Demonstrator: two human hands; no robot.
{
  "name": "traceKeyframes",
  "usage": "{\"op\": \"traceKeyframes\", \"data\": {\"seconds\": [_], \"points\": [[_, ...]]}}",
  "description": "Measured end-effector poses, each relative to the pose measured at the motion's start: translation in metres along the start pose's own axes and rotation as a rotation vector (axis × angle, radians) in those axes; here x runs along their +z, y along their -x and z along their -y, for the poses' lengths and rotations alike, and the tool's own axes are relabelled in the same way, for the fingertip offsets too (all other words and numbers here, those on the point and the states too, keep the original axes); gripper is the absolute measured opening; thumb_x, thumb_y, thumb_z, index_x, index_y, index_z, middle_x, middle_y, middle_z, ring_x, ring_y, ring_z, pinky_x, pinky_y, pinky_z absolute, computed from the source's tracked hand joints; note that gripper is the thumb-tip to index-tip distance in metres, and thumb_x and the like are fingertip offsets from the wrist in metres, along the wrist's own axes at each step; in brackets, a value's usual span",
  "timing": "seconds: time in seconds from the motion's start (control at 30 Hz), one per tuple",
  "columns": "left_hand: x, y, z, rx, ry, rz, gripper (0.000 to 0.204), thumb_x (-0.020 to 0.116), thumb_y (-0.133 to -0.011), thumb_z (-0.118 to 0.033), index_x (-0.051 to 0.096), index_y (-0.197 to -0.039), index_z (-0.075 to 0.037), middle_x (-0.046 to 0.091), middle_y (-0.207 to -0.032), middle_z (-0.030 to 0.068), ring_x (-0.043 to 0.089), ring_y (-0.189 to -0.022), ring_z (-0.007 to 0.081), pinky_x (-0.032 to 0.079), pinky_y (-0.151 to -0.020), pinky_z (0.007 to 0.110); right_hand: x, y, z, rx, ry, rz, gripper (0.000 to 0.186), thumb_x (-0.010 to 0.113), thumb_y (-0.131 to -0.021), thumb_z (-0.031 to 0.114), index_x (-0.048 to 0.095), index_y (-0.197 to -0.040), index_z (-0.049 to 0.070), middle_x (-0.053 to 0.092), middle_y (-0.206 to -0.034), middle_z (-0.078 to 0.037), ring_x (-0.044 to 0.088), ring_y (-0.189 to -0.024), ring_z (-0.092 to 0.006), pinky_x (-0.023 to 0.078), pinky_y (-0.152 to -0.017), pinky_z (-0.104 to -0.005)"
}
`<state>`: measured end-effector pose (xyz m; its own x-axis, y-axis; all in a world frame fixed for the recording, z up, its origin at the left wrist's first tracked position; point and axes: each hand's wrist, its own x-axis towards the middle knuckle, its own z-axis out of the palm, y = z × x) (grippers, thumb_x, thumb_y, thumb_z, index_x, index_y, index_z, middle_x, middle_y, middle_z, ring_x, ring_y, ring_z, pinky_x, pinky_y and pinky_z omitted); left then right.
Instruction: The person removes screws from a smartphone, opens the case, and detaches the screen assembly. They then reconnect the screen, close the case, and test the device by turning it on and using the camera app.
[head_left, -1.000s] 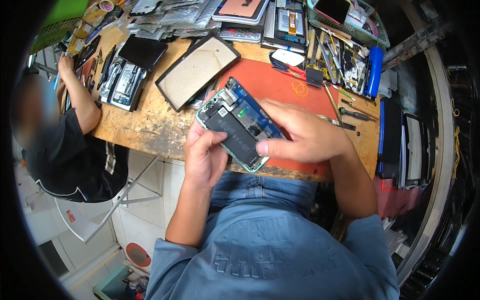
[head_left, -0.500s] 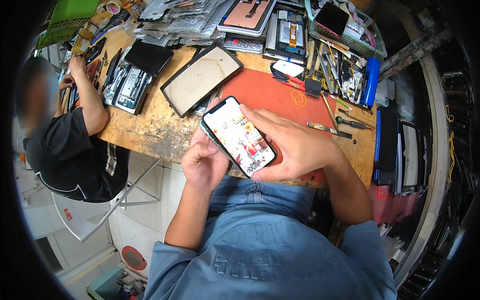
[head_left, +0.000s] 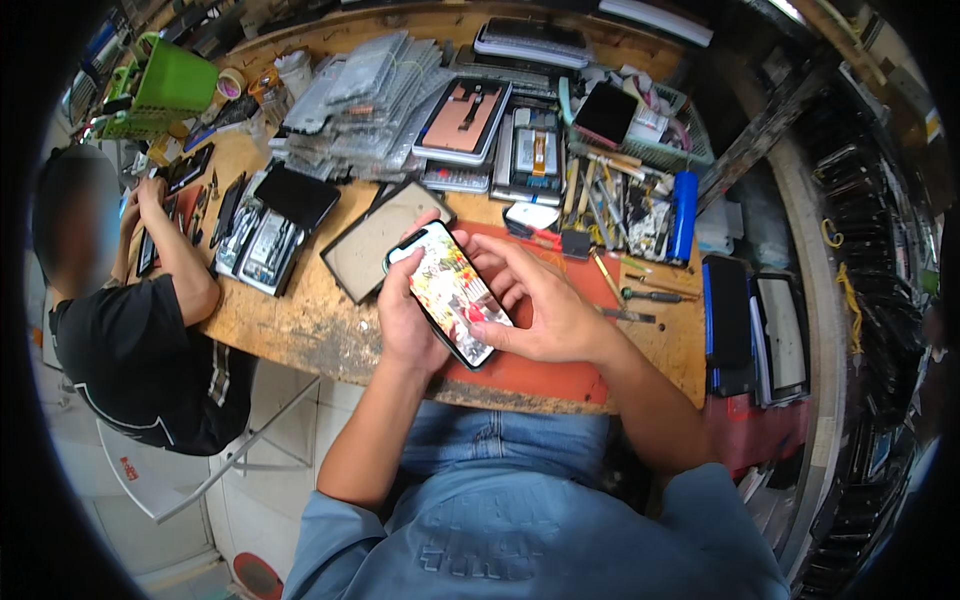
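Note:
My left hand (head_left: pixel 408 325) is closed round a phone (head_left: pixel 450 290) with a lit, colourful screen and dark rim; its thumb lies along the upper left edge. My right hand (head_left: pixel 550 315) is at the phone's right side, thumb touching the lower screen, other fingers loosely curved and apart. The phone is held tilted above a red-orange mat (head_left: pixel 530 382) on the worn wooden bench (head_left: pixel 270 330). Just behind the hands lies a shallow beige tray with a black rim (head_left: pixel 365 250). Small tools, including a screwdriver (head_left: pixel 650 295), lie to the right of the mat.
A co-worker (head_left: pixel 130 310) works at the left beside disassembled devices (head_left: pixel 258 245). Stacked bagged parts (head_left: pixel 355 100), devices, a mesh basket (head_left: pixel 685 135) and assorted tools crowd the back. More devices (head_left: pixel 730 325) stand at the right edge, a green basket (head_left: pixel 170 80) at back left.
The phone's exposed insides are now covered by its lit screen. My left thumb moved up along the edge, my right fingers loosened, and the view tilted up toward the back of the bench.

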<state>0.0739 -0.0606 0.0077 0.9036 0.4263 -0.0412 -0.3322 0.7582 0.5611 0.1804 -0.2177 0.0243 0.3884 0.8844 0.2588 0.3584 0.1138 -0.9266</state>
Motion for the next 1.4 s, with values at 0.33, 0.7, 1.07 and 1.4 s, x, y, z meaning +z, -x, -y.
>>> {"op": "traceKeyframes", "data": {"seconds": [0.33, 0.7, 1.07, 1.4], "points": [[0.051, -0.117, -0.019, -0.051, 0.067, 0.348, 0.091, 0.031, -0.104, -0.076, 0.051, -0.148, 0.001, 0.07, -0.113, 0.0165, 0.072, -0.097, 0.0307, 0.061, -0.09, 0.047, -0.009, -0.008, -0.02, -0.209, 0.202, -0.456, 0.084, 0.089, -0.085, 0.012, 0.044, -0.154, -0.004, 0.056, -0.135, -0.017, 0.068, -0.109, -0.022, 0.062, -0.085, -0.0319], [0.028, -0.115, 0.003, -0.302, 0.095, 0.421, 0.084, 0.027, -0.107, -0.07, 0.053, -0.143, 0.002, 0.067, -0.11, 0.0166, 0.067, -0.094, 0.0301, 0.058, -0.085, 0.045, -0.024, 0.002, -0.024, 0.324, -0.474, -0.07, 0.035, 0.06, -0.107, 0.009, 0.051, -0.139, 0.0, 0.069, -0.109, -0.007, 0.07, -0.088, -0.0111, 0.058, -0.072, -0.0274], [0.024, -0.121, -0.001, -0.311, 0.106, 0.404, 0.087, 0.03, -0.106, -0.071, 0.052, -0.145, 0.003, 0.071, -0.109, 0.0175, 0.072, -0.094, 0.031, 0.062, -0.084, 0.045, -0.04, 0.0, -0.028, 0.203, -0.15, -0.29, 0.032, 0.05, -0.111, 0.024, 0.063, -0.124, -0.003, 0.07, -0.099, -0.007, 0.069, -0.085, -0.0143, 0.054, -0.072, -0.0291], [0.012, -0.129, -0.019, -0.316, 0.129, 0.46, 0.084, 0.028, -0.107, -0.068, 0.056, -0.145, 0.001, 0.074, -0.111, 0.0173, 0.074, -0.096, 0.0299, 0.063, -0.088, 0.045, -0.048, -0.026, 0.011, -0.313, 0.805, -0.419, 0.056, 0.077, -0.081, 0.024, 0.07, -0.132, 0.001, 0.055, -0.146, -0.026, 0.055, -0.128, -0.0434, 0.043, -0.111, -0.0517]]}}
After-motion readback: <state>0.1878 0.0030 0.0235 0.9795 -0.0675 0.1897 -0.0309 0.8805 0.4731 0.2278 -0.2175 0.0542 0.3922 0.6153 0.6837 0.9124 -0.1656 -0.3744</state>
